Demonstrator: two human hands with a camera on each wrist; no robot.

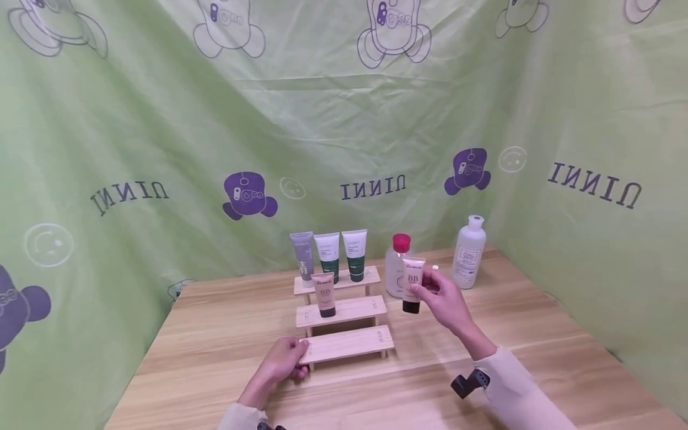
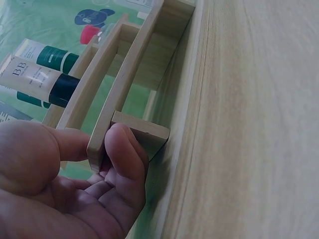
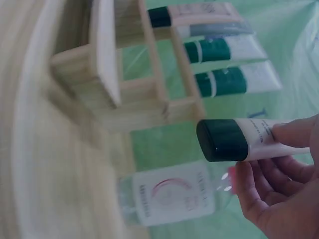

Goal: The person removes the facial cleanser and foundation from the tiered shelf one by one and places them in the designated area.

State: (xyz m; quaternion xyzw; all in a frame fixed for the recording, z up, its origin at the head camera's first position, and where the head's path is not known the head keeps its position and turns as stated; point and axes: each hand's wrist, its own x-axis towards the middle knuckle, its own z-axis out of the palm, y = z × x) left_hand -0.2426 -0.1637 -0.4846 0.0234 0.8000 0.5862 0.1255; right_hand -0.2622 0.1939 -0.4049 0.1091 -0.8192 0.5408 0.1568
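My right hand (image 1: 445, 300) holds a pink BB cream tube (image 1: 412, 278), black cap down, in the air right of the wooden three-step rack (image 1: 346, 346). In the right wrist view the thumb and fingers pinch the tube's body behind its dark cap (image 3: 224, 140). With thumb above and fingers beneath, my left hand (image 1: 282, 357) grips the left end of the lowest step. Another BB cream tube (image 1: 325, 294) stands on the middle step. Along the top step stand a lavender tube (image 1: 303, 255) and two white-and-green tubes (image 1: 329, 254).
Behind the held tube is a clear bottle (image 1: 394, 275) with a red cap. A white bottle (image 1: 469, 254) stands farther right, near the back edge of the wooden table (image 1: 204, 334). Green printed cloth (image 1: 322, 137) hangs behind and at the sides.
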